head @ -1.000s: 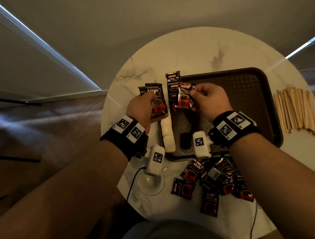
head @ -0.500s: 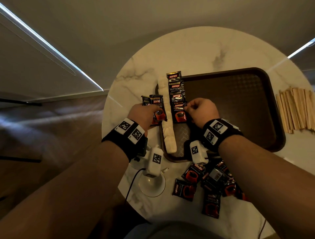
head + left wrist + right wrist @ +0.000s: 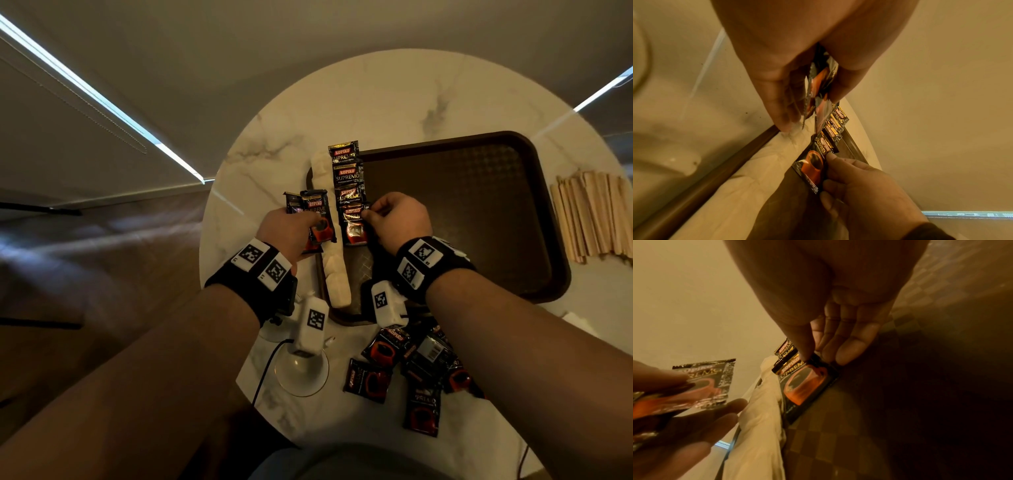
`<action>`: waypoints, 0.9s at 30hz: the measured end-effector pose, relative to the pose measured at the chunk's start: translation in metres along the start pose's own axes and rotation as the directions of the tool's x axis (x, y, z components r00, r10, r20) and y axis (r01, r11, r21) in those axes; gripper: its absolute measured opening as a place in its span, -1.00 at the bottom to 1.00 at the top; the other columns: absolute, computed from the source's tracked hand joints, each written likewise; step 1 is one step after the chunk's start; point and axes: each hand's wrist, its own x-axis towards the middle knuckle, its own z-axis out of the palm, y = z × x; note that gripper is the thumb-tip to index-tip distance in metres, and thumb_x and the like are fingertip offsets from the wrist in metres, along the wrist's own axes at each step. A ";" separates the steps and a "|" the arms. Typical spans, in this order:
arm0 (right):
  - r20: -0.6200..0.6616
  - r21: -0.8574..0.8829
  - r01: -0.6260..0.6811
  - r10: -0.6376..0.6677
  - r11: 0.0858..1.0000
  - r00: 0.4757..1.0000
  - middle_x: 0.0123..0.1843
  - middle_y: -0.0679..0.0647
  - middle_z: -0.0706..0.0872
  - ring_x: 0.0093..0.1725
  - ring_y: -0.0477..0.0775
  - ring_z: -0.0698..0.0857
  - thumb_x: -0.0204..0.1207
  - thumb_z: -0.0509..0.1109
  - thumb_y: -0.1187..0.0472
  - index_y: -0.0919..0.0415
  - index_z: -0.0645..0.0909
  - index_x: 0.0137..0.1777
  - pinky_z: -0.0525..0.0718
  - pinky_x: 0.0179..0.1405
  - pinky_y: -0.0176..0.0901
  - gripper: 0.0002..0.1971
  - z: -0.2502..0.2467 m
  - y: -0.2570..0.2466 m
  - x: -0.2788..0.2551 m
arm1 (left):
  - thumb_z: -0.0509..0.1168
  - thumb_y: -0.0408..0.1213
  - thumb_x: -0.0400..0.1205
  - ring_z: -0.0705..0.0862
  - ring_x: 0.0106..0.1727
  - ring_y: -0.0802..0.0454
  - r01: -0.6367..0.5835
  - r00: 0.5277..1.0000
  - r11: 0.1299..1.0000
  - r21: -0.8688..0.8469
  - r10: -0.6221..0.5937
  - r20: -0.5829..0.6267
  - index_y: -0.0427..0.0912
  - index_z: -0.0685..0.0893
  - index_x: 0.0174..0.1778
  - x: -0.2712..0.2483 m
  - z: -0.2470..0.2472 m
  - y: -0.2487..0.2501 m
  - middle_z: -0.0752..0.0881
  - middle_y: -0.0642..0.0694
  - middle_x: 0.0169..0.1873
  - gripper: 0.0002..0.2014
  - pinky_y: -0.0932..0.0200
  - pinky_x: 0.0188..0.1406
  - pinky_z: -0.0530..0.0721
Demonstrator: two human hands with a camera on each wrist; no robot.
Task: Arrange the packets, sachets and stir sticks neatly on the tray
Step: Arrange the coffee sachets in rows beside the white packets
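A brown tray (image 3: 479,212) lies on the round marble table. A row of black coffee packets (image 3: 347,174) runs down the tray's left side. My right hand (image 3: 370,214) pinches the top right corner of the nearest packet (image 3: 352,226), which lies flat at the row's near end; in the right wrist view thumb and forefinger meet on that packet (image 3: 803,386). My left hand (image 3: 291,229) grips a small stack of packets (image 3: 317,219) just left of the tray, seen edge-on as the stack (image 3: 818,84) in the left wrist view. White sachets (image 3: 334,270) line the tray's left rim.
Wooden stir sticks (image 3: 592,216) lie in a bunch on the table right of the tray. Several loose coffee packets (image 3: 411,363) are heaped near the table's front edge. A white round stand (image 3: 301,373) with a black cable sits at the front left.
My right hand has come down from the air and laid its packet at the near end of the row on the tray. My left hand has drawn back slightly with its stack.
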 end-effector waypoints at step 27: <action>0.127 0.230 -0.012 -0.018 0.973 0.992 -0.13 0.03 0.87 -0.06 0.14 0.86 0.66 0.51 0.18 0.02 0.78 -0.11 0.85 0.08 0.19 -0.89 -0.018 0.032 -0.037 | 0.36 -0.40 0.68 0.71 -0.32 -0.01 0.035 0.999 0.999 -0.005 -0.035 -0.031 -0.17 0.60 -0.16 -0.001 0.001 -0.002 0.69 -0.12 -0.25 -0.87 0.10 -0.28 0.80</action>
